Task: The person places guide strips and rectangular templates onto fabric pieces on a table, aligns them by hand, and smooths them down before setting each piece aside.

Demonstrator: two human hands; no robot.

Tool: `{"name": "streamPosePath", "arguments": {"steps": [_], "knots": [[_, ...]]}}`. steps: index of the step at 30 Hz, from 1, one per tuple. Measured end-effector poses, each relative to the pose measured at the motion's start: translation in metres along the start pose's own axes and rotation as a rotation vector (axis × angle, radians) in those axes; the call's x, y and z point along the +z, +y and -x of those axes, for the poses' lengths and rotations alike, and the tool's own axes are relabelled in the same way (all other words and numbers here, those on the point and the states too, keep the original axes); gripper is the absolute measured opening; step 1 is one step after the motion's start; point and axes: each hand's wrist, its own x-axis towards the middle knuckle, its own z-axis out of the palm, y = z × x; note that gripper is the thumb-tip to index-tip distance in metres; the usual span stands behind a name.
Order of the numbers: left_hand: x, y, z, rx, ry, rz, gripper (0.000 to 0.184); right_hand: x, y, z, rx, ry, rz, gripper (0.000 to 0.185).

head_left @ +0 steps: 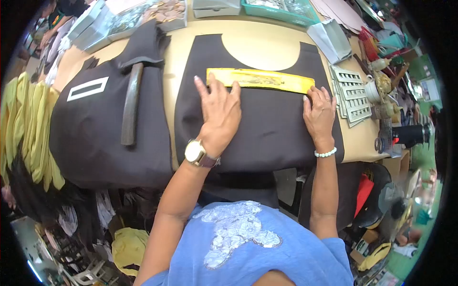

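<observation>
A dark fabric piece point(257, 124) with a curved neckline cutout lies flat on the table. Across its upper part rests a long yellow strip point(267, 79) with dark smudges. My left hand point(219, 107) has its fingers spread, the fingertips on the strip's left part and the fabric beside it. At the strip's right end my right hand point(319, 112) touches the corner and the fabric with its fingers apart. To the left, a second dark fabric stack point(100, 133) carries a white rectangular frame point(87, 89) and a long dark bar point(131, 105).
Boxes of small parts point(162, 14) and a teal tray point(281, 12) stand along the far edge. Slotted templates point(353, 95) and a white box point(329, 40) lie on the right. Yellow cloths point(33, 128) hang at the left. Another person's arm point(50, 31) shows top left.
</observation>
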Motion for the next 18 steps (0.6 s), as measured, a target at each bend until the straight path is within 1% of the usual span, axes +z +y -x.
{"name": "streamPosePath", "arguments": {"steps": [2, 5, 6, 7, 8, 9, 10, 11, 12, 13, 14, 15, 16, 18], "knots": [[0.004, 0.003, -0.008, 0.033, 0.104, -0.004, 0.026, -0.004, -0.009, -0.003, -0.020, -0.006, 0.016, 0.029], [-0.004, 0.015, -0.027, 0.049, -0.218, 0.078, 0.017, -0.004, -0.018, -0.006, -0.053, -0.055, 0.111, 0.033], [-0.009, 0.014, -0.032, 0.119, -0.187, 0.011, 0.014, -0.004, -0.021, -0.008, -0.044, -0.075, 0.144, 0.033], [-0.010, 0.011, -0.037, 0.146, -0.213, 0.043, 0.014, -0.006, -0.025, -0.010, -0.031, -0.094, 0.180, 0.033], [-0.011, 0.008, -0.043, 0.181, -0.237, 0.078, 0.014, -0.011, -0.026, -0.014, 0.011, -0.160, 0.120, 0.033], [-0.010, 0.006, -0.052, 0.229, -0.257, 0.117, 0.014, -0.010, -0.027, -0.015, 0.005, -0.156, 0.113, 0.033], [0.003, -0.005, -0.064, 0.349, -0.274, 0.140, 0.015, -0.007, -0.025, -0.016, 0.012, -0.149, 0.114, 0.032], [-0.008, -0.014, -0.070, 0.375, -0.323, 0.123, 0.016, -0.006, -0.021, -0.014, 0.028, -0.140, 0.121, 0.032], [-0.002, -0.026, -0.083, 0.395, -0.426, 0.195, 0.017, -0.009, -0.021, -0.015, 0.038, -0.156, 0.097, 0.032], [0.007, -0.041, -0.095, 0.473, -0.493, 0.286, 0.019, -0.010, -0.021, -0.015, 0.049, -0.171, 0.069, 0.032], [-0.002, -0.050, -0.098, 0.462, -0.552, 0.432, 0.022, -0.010, -0.021, -0.013, 0.054, -0.145, 0.060, 0.031], [0.005, -0.062, -0.106, 0.575, -0.569, 0.499, 0.024, -0.009, -0.020, -0.011, 0.050, -0.122, 0.048, 0.031], [0.000, -0.069, -0.107, 0.531, -0.622, 0.613, 0.025, -0.009, -0.020, -0.009, 0.041, -0.112, 0.018, 0.030], [0.003, -0.079, -0.106, 0.492, -0.638, 0.725, 0.027, -0.002, -0.017, -0.003, 0.060, -0.045, -0.068, 0.028]]}}
